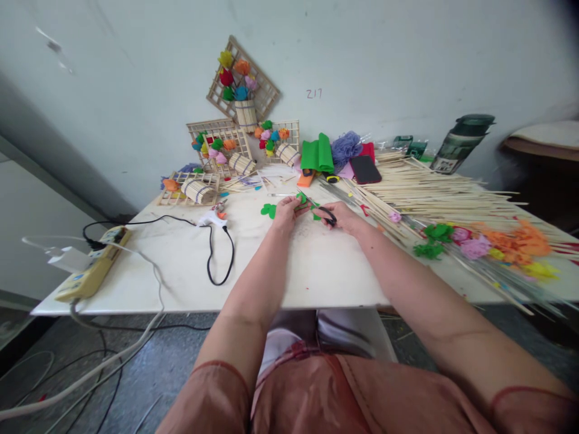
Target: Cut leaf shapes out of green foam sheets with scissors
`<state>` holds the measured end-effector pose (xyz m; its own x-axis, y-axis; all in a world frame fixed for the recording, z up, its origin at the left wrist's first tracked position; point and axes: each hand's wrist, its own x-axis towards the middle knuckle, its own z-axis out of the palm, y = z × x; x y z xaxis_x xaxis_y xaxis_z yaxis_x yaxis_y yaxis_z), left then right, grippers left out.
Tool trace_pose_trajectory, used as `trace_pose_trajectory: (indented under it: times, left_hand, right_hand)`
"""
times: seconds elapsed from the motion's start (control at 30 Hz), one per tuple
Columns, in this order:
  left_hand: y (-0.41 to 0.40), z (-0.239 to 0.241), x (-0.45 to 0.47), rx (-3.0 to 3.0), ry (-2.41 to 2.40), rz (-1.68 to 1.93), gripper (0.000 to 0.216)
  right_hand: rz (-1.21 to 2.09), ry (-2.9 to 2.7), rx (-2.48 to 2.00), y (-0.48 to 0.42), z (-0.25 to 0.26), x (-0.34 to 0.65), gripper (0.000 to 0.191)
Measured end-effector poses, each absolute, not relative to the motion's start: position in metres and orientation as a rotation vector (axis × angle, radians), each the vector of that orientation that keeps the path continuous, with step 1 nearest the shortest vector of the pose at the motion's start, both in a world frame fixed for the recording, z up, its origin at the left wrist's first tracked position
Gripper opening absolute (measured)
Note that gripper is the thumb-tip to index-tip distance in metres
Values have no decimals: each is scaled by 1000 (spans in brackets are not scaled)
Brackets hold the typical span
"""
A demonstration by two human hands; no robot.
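Note:
My left hand (286, 212) pinches a small green foam piece (302, 199) over the white table (316, 271). My right hand (340, 217) is closed around black-handled scissors (326, 214), whose blades reach into the green piece. A cut green leaf shape (268, 210) lies on the table just left of my left hand.
A white glue gun (211, 219) with a black cord lies to the left, and a yellow power strip (93, 270) sits near the left edge. Stick-frame flower crafts (239, 150) lean on the wall. Bamboo sticks (429, 187), foam flowers (474, 244), green foam sheets (317, 154) and a phone (365, 169) crowd the right.

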<state>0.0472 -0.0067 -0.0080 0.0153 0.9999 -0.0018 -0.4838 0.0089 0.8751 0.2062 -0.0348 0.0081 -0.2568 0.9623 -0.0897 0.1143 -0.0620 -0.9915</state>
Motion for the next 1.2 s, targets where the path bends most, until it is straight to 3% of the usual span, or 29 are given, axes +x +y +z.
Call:
trace_pose_trajectory:
  times: [0.6,1.2]
  left_hand:
    - [-8,-6,47,826,800,1395,17]
    - [-7,-6,45,794,826,1412,19]
  right_hand:
    - [1355,-1517,-1155,-25,0,210,32]
    - [1448,-1439,-1173,-31,3,208,23]
